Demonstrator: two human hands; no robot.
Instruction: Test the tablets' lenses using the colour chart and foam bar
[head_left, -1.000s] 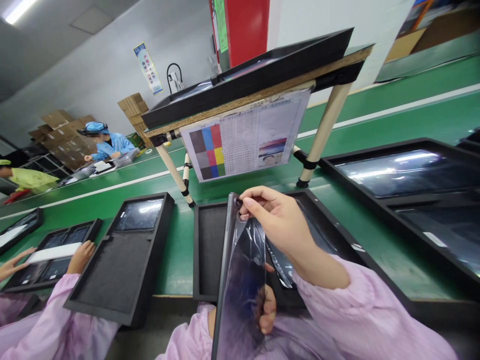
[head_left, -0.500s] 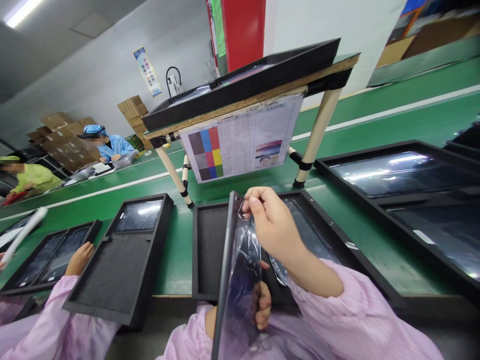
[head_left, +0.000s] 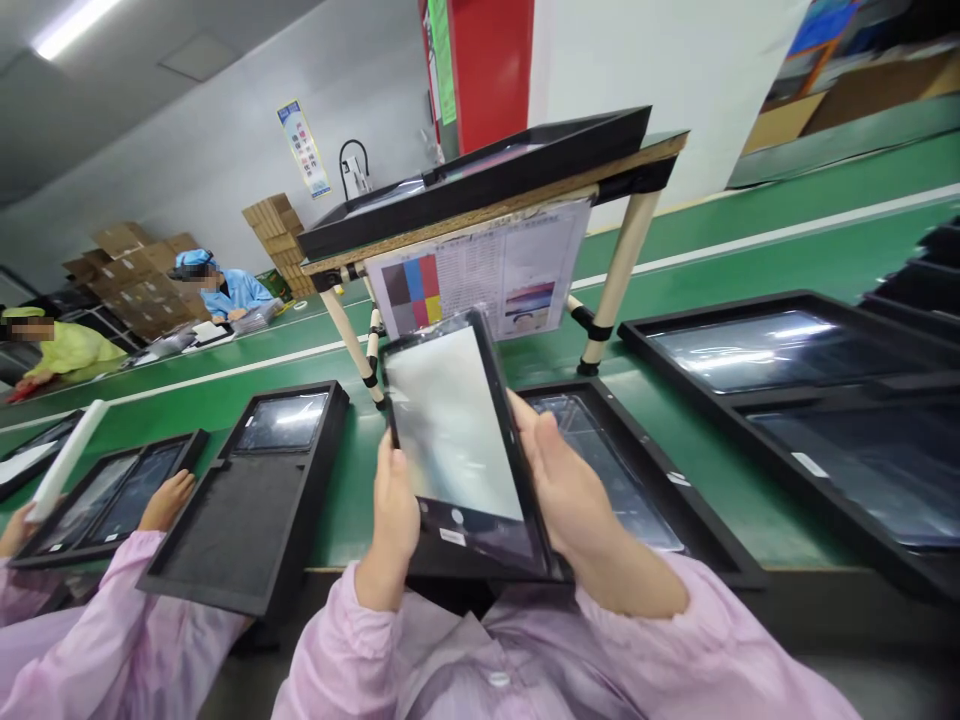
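Note:
I hold a black-framed tablet (head_left: 457,440) by its two long edges, its glossy face turned up toward me and reflecting white. My left hand (head_left: 394,510) grips the left edge with fingers curled behind it. My right hand (head_left: 559,480) grips the right edge, thumb on the frame. Under the tablet lies a black foam tray (head_left: 675,500) on the green conveyor belt (head_left: 352,500), with another screen (head_left: 600,450) in its right half.
A wooden stand (head_left: 487,205) with a colour chart (head_left: 480,275) carries a black tray above the belt. More black trays with screens lie to the left (head_left: 255,500) and right (head_left: 810,400). A neighbour in a pink sleeve (head_left: 105,620) holds a white slab (head_left: 67,460). Two workers sit far left.
The tablet stood edge-on with my right hand pinching film at its top corner. Now it faces me, tilted flat, and both hands hold its sides. The neighbour raised the white slab.

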